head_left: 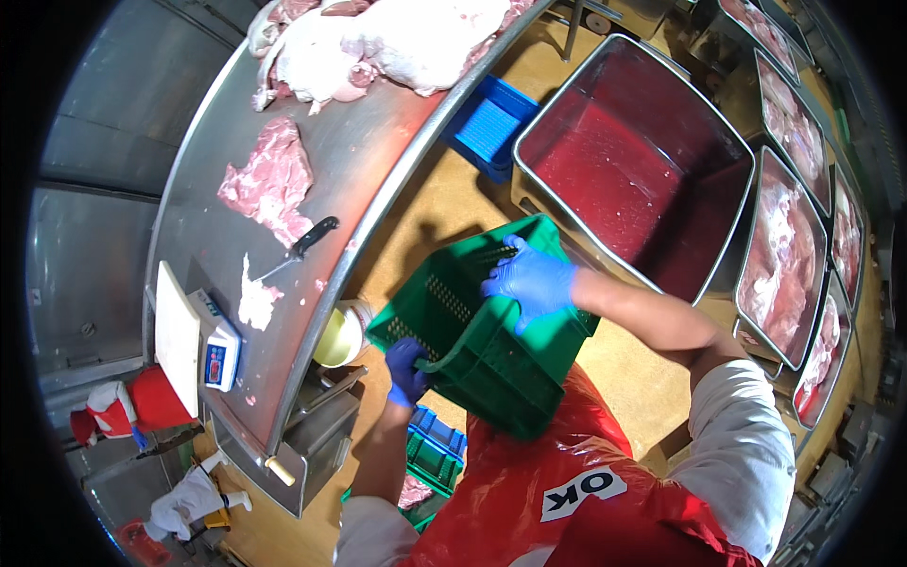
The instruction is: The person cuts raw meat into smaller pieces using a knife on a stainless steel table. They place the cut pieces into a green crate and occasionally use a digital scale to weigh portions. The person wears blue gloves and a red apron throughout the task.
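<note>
My right hand (531, 279), in a blue glove, lies spread over the upper rim of the green perforated crate (482, 331), fingers curled on its edge. My left hand (406, 371) is clamped on the lower near corner. The crate hangs tilted in front of my red apron (586, 472), its long axis running from lower left to upper right, between the steel table (236, 255) and the big steel tub (633, 161) of red liquid.
</note>
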`<state>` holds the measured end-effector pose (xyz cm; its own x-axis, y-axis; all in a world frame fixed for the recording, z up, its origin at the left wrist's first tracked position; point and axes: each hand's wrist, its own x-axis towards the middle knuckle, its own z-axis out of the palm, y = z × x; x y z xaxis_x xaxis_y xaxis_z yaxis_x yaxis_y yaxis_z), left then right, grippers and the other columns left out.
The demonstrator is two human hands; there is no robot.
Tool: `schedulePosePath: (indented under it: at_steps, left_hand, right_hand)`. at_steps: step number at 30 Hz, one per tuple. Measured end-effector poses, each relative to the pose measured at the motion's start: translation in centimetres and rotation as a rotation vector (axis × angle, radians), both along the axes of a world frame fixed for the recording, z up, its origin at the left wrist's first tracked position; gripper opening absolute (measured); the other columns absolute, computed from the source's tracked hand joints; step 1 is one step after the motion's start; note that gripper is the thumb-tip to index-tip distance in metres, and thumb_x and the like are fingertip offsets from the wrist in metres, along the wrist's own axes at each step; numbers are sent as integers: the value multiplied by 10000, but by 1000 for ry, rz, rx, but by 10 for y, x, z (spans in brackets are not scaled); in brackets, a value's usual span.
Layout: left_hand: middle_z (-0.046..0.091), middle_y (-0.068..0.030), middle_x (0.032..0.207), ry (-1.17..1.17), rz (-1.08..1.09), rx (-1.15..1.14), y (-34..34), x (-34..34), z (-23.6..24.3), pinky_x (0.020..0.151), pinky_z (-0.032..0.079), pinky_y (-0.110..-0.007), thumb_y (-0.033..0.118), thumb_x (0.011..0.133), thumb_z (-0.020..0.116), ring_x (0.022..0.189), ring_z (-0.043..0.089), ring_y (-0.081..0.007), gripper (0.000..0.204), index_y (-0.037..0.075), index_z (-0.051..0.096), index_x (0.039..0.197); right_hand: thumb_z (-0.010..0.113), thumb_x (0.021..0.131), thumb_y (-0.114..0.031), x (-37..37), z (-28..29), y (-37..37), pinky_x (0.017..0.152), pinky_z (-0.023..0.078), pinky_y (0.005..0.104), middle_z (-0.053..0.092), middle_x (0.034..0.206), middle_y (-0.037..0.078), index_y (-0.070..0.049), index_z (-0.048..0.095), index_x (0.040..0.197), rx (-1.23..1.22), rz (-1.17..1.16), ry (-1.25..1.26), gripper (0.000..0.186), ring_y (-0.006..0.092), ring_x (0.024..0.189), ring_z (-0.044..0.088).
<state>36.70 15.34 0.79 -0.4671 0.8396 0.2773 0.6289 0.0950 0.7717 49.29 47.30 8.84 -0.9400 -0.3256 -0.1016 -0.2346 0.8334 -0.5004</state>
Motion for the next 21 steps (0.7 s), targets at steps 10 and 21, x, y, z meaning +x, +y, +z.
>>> schedulePosePath:
  at_steps: [10,21]
  left_hand:
    - [428,-151,1417,-2072,590,-124,-19,-66,-85,1032,269,-753,494,903,478,1279,400,-462,549,180,514,1352]
    - [646,-110,1112,-1634,661,208,94,-180,-256,847,562,-457,97,836,552,967,630,-254,348,59,602,1177]
  right_hand:
    - [629,769,-288,-73,-167,-56,740,491,425,646,800,73,-90,617,926,34,1,217,252,292,765,626]
    - [549,836,-209,-189,-238,39,887,383,478,600,1092,119,-124,616,1117,216,-282,316,301,281,1034,565]
